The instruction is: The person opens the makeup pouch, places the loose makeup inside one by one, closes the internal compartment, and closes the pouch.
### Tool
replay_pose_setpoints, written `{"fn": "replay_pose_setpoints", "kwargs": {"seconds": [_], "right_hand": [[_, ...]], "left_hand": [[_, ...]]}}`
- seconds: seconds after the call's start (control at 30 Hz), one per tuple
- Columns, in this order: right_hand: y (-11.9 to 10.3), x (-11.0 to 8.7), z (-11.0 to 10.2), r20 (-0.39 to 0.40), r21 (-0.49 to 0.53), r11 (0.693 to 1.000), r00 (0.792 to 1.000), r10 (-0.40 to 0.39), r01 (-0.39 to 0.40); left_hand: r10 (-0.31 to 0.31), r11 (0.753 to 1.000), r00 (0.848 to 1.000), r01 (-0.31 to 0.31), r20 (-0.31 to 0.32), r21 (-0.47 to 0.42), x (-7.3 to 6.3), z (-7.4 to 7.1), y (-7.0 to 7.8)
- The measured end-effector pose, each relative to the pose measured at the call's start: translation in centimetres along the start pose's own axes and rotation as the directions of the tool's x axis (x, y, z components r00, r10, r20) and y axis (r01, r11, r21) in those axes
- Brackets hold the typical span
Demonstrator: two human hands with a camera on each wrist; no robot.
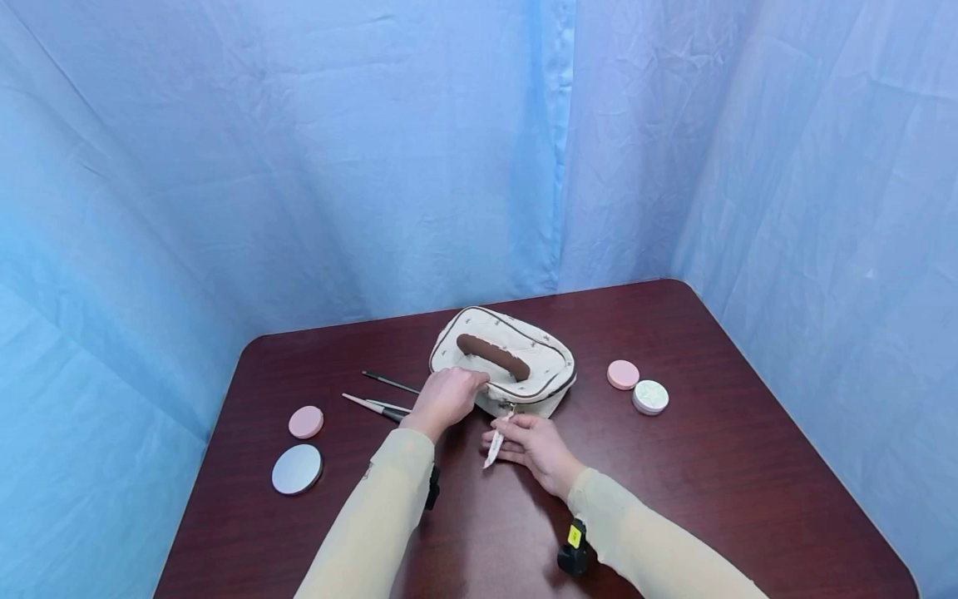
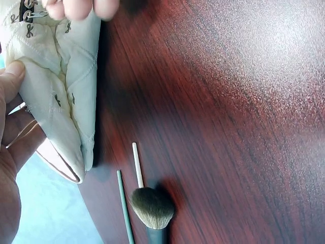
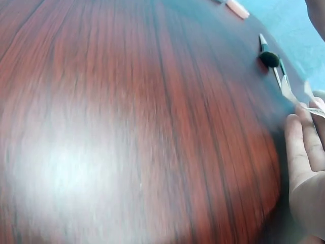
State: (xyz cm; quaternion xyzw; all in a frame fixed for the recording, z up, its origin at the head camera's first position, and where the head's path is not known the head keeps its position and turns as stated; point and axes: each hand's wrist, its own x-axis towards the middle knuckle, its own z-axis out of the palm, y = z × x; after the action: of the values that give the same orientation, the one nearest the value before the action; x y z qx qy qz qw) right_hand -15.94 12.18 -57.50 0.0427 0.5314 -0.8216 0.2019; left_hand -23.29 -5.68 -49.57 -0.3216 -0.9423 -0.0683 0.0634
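Observation:
A cream cosmetic bag [image 1: 540, 358] with small dark bow prints, dark piping and a brown handle [image 1: 490, 356] sits near the far middle of the table. My left hand [image 1: 447, 398] grips its near left edge; the left wrist view shows the thumb [image 2: 12, 76] on the quilted side and the fingers behind the fabric. At the bag's front, my right hand [image 1: 537, 449] pinches the fabric zipper pull [image 1: 496, 443], which hangs from a metal slider. That pull [image 3: 289, 91] also shows at the right fingertips in the right wrist view.
Makeup brushes [image 1: 377, 407] lie left of the bag, one with a fluffy dark head [image 2: 152, 207]. A pink round compact [image 1: 305, 422] and a larger whitish disc [image 1: 297, 469] lie at left. Another pink compact [image 1: 623, 374] and a silvery round tin [image 1: 650, 398] lie at right. Blue curtains [image 1: 419, 150] surround the table.

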Motion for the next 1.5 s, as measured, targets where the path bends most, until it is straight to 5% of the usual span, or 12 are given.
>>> {"fn": "replay_pose_setpoints", "kwargs": {"seconds": [0.43, 0.9, 1.27, 1.5], "right_hand": [[-1.3, -1.2, -3.1, 0.070, -0.126, 0.992, 0.997, 0.035, -0.026], [-3.4, -2.4, -7.1, 0.062, -0.195, 0.981, 0.998, 0.032, -0.019], [-5.0, -2.7, -9.9, 0.033, -0.228, 0.974, 0.999, 0.005, 0.003], [-5.4, -2.7, -9.6, 0.041, -0.217, 0.976, 0.999, 0.017, -0.008]], "left_hand": [[0.005, 0.999, 1.000, -0.005, 0.003, -0.041, -0.6, -0.2, -1.1], [0.023, 0.995, 1.000, -0.022, 0.010, -0.101, -1.5, 0.3, -2.2], [0.047, 0.997, 0.998, -0.049, -0.032, -0.058, -2.3, 1.0, -2.7], [0.094, 0.996, 0.995, -0.093, -0.044, 0.004, -2.3, 1.0, -2.5]]}}
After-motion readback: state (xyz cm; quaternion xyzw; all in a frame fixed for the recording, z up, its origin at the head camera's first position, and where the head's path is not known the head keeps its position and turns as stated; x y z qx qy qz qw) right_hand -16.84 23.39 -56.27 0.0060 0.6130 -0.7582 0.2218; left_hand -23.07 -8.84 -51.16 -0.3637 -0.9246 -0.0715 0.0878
